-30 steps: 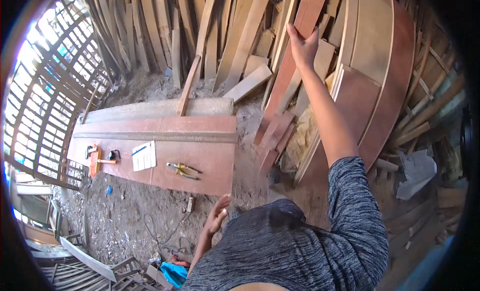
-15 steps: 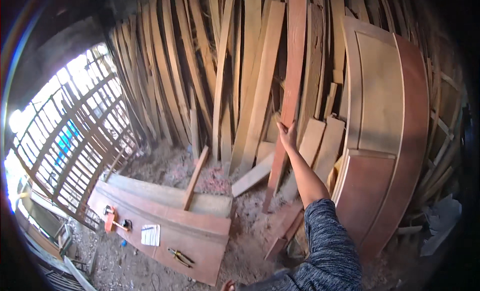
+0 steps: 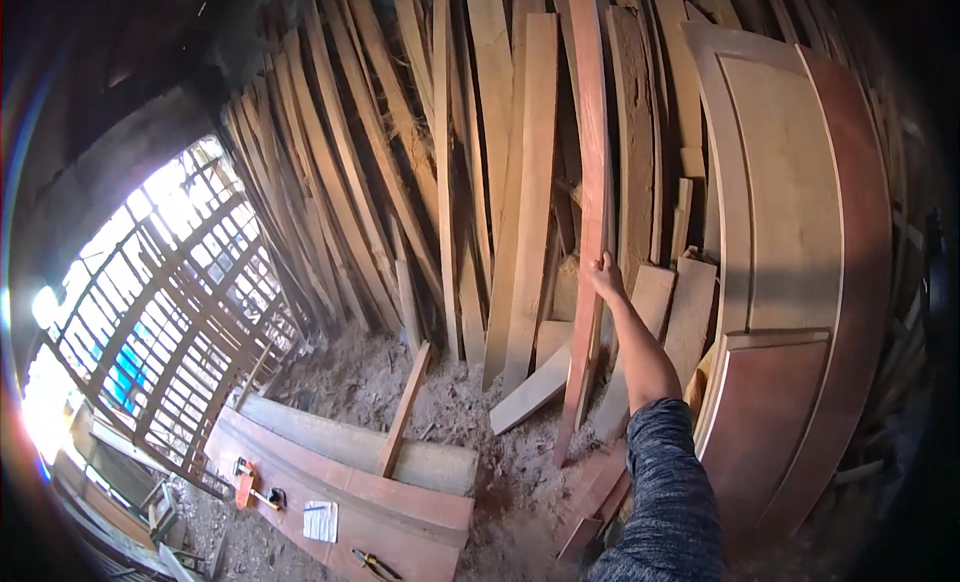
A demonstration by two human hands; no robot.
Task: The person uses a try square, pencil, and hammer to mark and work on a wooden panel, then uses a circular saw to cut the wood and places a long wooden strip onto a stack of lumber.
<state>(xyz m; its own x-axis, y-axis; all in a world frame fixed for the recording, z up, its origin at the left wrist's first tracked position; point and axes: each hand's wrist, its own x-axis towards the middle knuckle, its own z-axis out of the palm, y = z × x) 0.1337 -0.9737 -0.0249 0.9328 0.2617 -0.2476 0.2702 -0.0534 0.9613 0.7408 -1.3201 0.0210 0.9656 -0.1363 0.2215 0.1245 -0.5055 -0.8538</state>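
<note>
A long reddish wooden plank [image 3: 592, 152] stands nearly upright, its lower end down by the dusty floor. My right hand [image 3: 607, 279] is closed round its right edge, below mid-height, with the arm stretched forward. Pale boards [image 3: 534, 182] lean just left of this plank, and shorter offcuts [image 3: 650, 304] stand on its right. My left hand is out of sight.
At lower left, a low reddish panel [image 3: 420, 517] bears pliers [image 3: 375, 565], a paper [image 3: 320, 522] and an orange tool [image 3: 246, 484]. A slanting wood strip [image 3: 406, 412] rests against it. A large panelled door [image 3: 790, 192] leans at right. Slatted grating [image 3: 150, 332] lets in light.
The view has shifted, so most things sit lower in the picture. My right hand keeps its hold on the plank. My left hand, partly visible at the bottom edge before, has left the picture.
</note>
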